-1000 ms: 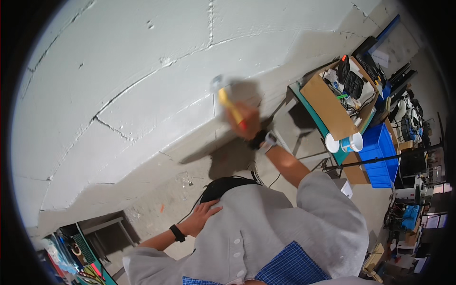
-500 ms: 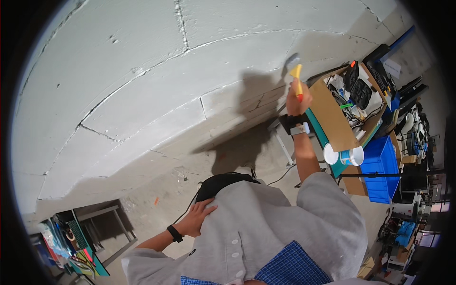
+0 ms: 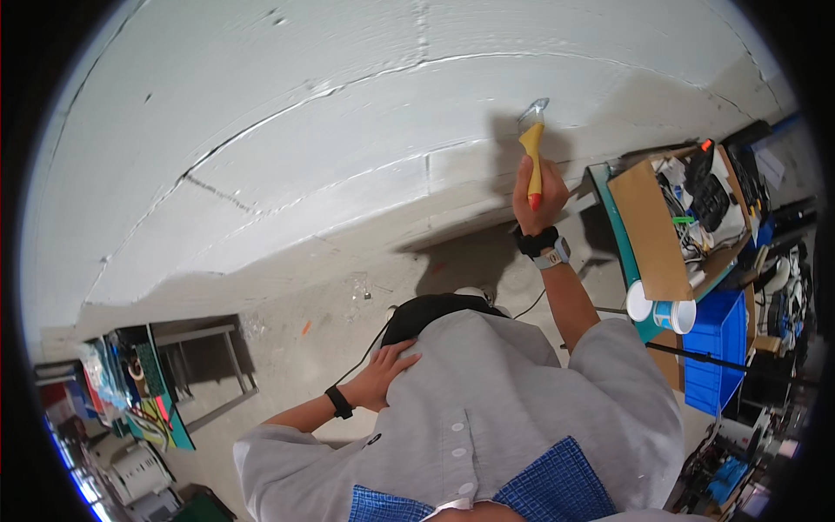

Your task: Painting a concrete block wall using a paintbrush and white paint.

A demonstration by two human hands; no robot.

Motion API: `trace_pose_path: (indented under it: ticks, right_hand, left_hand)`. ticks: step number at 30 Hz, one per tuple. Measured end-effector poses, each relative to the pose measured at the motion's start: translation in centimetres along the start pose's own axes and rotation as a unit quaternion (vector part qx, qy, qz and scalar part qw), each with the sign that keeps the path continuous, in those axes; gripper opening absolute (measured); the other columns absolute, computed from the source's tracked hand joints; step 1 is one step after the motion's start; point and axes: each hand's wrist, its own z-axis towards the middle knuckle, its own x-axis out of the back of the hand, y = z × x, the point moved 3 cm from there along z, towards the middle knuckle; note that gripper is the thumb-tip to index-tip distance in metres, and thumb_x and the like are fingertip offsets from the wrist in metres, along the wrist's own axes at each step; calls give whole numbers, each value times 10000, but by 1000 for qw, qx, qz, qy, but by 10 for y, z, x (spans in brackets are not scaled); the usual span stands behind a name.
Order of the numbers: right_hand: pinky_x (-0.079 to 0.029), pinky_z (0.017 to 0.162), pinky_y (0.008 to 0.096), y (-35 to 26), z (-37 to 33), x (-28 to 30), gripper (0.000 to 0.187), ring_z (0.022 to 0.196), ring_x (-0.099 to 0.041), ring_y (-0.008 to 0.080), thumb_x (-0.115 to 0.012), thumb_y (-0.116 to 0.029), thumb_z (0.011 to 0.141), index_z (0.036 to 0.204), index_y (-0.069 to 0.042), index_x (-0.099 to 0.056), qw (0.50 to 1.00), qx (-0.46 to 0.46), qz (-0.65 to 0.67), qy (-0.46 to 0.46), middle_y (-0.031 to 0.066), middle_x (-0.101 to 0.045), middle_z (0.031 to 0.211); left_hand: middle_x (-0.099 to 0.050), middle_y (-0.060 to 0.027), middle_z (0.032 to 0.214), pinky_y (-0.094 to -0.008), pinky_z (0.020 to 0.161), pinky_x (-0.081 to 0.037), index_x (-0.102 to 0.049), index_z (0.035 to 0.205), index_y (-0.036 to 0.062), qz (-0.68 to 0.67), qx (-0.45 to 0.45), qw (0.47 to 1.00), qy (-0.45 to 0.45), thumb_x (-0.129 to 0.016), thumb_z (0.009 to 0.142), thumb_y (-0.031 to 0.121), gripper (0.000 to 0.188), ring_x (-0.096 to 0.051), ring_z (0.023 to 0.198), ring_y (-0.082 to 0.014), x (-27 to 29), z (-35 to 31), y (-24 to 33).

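Note:
My right hand (image 3: 541,193) grips a paintbrush (image 3: 531,157) with a yellow handle and a red end. Its bristles touch the grey-white block wall (image 3: 330,165) at a pale, shiny patch. The wall looks glossy white over much of its face, with a darker grey area to the right of the brush. My left hand (image 3: 384,381) lies spread on my grey shirt and black trousers, near the waist, holding nothing.
On the right, a green-topped table (image 3: 616,226) carries a cardboard box (image 3: 651,239) full of cables and black gear. A white tub (image 3: 675,316), its round lid (image 3: 639,300) and a blue crate (image 3: 715,357) are nearby. Another cluttered table (image 3: 178,428) stands left.
My right hand has carried the brush leftward along the wall. The view has shifted, so the wall joints and the right table appear farther right. My left hand stays resting on my body.

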Motion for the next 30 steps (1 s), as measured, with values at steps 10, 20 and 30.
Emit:
trace_pose_path:
  ticks: [10,20,30]
  right_hand:
    - [-446,493,373,-111,-52,-50,114,551,-572,308,-659,-140,917,914,-27,-681,989,98,68,-86,99,-584,700]
    - [-448,479,340,-250,-90,-115,144,517,-585,238,-750,-131,819,919,-40,-701,918,225,261,-196,48,-600,702]
    - [-459,500,324,-184,-60,-87,157,542,-589,241,-751,-120,793,933,-61,-712,959,196,140,-151,49,-644,723]
  left_hand:
    - [-254,-227,1550,-500,1085,-305,-288,1540,141,-6,-8,1000,24,-828,612,415,1108,-340,1356,-414,25,-52,-16]
    - [-250,-222,1560,-511,1119,-279,-266,1539,126,-26,21,999,6,-823,617,397,1110,-309,1396,-413,19,-101,-29]
    - [-217,-213,1581,-512,1162,-230,-311,1505,88,-50,-13,995,-81,-680,819,340,818,-270,1431,-394,30,-73,-18]
